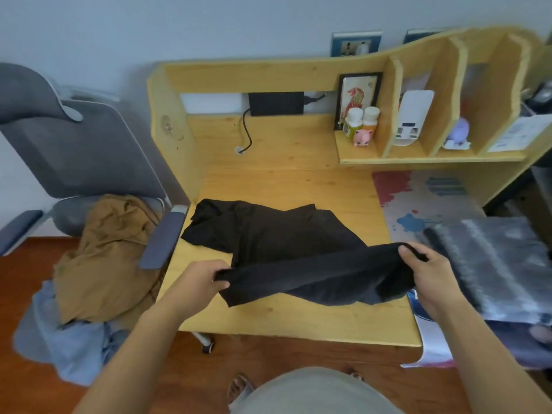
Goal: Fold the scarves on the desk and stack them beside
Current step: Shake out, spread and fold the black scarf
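Gripping one end of a black scarf [298,258] between thumb and curled fingers, the left hand [198,283] holds the cloth just above the near part of the wooden surface [298,321]. The right hand [430,276] pinches the same scarf at the other end, thumb on top, so the near edge of the fabric runs taut between the two hands. The rest of the scarf lies crumpled on the surface beyond them, spreading back and to the left toward the edge.

Just right of the right hand, a folded grey scarf [495,264] with pale stripes rests on a patterned mat [418,198] splashed with red and blue. Some papers [433,342] stick out over the near right corner of the surface.

To the left stands a grey chair [74,150], with a brown cloth [110,255] heaped on its seat and a light blue cloth [68,342] hanging below that.

Further back, a black cable [246,130] drops into a hole in the surface. On a raised shelf [418,159] to the right stand two white-capped bottles [361,119], a small pink figure [363,137] in front of them, and a framed picture [358,97] behind. Upright dividers split the shelf into compartments holding a white item [413,115], a purple figure [458,132] and a sheet of paper [519,132].
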The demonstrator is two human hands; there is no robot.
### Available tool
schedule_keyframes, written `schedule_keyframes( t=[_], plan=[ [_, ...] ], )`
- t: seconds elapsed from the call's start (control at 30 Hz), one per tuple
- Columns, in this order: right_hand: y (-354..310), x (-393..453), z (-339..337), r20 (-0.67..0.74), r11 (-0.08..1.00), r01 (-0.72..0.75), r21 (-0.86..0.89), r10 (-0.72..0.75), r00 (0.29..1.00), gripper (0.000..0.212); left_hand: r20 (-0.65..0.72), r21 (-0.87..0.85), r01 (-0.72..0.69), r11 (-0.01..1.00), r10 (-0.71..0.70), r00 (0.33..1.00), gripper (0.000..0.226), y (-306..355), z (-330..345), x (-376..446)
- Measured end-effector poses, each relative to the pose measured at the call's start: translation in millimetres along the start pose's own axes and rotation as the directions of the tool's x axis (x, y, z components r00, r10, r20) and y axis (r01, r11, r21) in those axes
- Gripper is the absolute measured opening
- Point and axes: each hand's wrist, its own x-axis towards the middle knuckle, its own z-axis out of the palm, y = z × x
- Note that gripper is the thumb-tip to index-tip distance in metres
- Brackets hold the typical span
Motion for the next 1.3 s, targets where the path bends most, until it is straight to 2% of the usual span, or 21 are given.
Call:
schedule_keyframes(
  t=[0.07,0.1,0.17,0.23,0.33,0.4,0.47,0.53,0.57,0.6,0.67,0.73,0.77,0.83,0.9,1.0,1.07,1.17,1.23,1.27,1.3],
  plan=[
    [0,0,2,0.0,1.0,0.01,0.002,-0.01,1.0,0.019,0.121,0.287,-0.089,0.954,0.055,0.991,0.012,0,12,1],
    [-1,0,3,-0.006,1.0,0.015,0.007,-0.015,1.0,0.02,0.183,0.374,-0.126,0.919,0.06,0.981,0.013,1,17,1],
    [-6,-1,5,-0.009,1.0,0.028,0.014,-0.028,1.0,0.02,0.209,0.414,-0.134,0.9,0.05,0.977,0.013,0,25,0],
    [-10,-1,5,-0.021,0.998,0.047,0.029,-0.046,0.999,0.019,0.084,0.344,-0.072,0.936,0.046,0.995,0.013,-2,27,1],
    [-14,2,1,-0.046,0.997,0.074,0.027,-0.072,0.996,0.017,-0.247,0.059,-0.018,0.998,0.033,0.969,0.016,-1,18,0],
    [-17,4,1,-0.063,0.996,0.079,0.038,-0.076,0.995,0.017,-0.464,-0.04,-0.084,0.996,0.056,0.884,0.023,6,7,-3],
    [-16,6,1,-0.078,0.995,0.083,0.049,-0.079,0.994,0.016,-0.623,-0.065,-0.16,0.985,0.085,0.777,0.026,15,1,-10],
    [-9,6,4,-0.094,0.993,0.105,0.047,-0.1,0.991,0.017,-0.692,-0.084,-0.2,0.976,0.087,0.716,0.024,21,5,-19],
    [-4,6,4,-0.099,0.993,0.111,0.045,-0.106,0.989,0.018,-0.696,-0.087,-0.216,0.972,0.096,0.712,0.022,21,12,-25],
    [4,4,4,-0.096,0.993,0.11,0.036,-0.106,0.99,0.02,-0.672,-0.092,-0.212,0.973,0.097,0.734,0.02,17,23,-29],
    [28,1,0,-0.037,0.995,0.089,-0.038,-0.09,0.995,0.023,-0.549,-0.171,-0.134,0.976,0.019,0.836,0.023,1,54,-32],
    [56,-3,-7,0.065,0.981,0.055,-0.186,-0.043,0.997,0.033,-0.354,-0.322,0.08,0.944,-0.198,0.914,0.031,-20,85,-30],
    [70,-5,-11,0.116,0.955,0.059,-0.29,-0.026,0.993,0.039,-0.247,-0.406,0.196,0.893,-0.313,0.917,0.033,-32,98,-28],
    [94,-9,-17,0.211,0.872,0.098,-0.479,0.006,0.978,0.054,-0.061,-0.544,0.416,0.728,-0.53,0.846,0.03,-55,117,-25],
    [112,-15,-20,0.283,0.796,0.145,-0.588,0.035,0.959,0.064,0.055,-0.624,0.529,0.575,-0.642,0.764,0.029,-74,135,-24],
    [127,-18,-23,0.324,0.693,0.22,-0.687,0.02,0.946,0.068,0.173,-0.637,0.568,0.521,-0.622,0.764,0.032,-76,153,-24],
    [133,-18,-22,0.35,0.623,0.251,-0.741,0.039,0.936,0.067,0.209,-0.654,0.6,0.46,-0.653,0.728,0.031,-66,153,-28],
    [138,-20,-21,0.326,0.564,0.243,-0.789,0.049,0.944,0.07,0.197,-0.756,0.595,0.274,-0.771,0.605,0.016,-65,152,-37],
    [137,-23,-19,0.29,0.554,0.211,-0.805,0.057,0.955,0.068,0.307,-0.797,0.598,0.088,-0.794,0.525,0.017,-58,157,-45],
    [136,-24,-18,0.273,0.561,0.195,-0.804,0.057,0.96,0.068,0.389,-0.801,0.599,0.004,-0.757,0.525,0.022,-53,160,-49],
    [136,-25,-17,0.26,0.568,0.185,-0.802,0.053,0.964,0.068,0.449,-0.801,0.598,-0.039,-0.7,0.556,0.029,-47,164,-52]
  ],
)
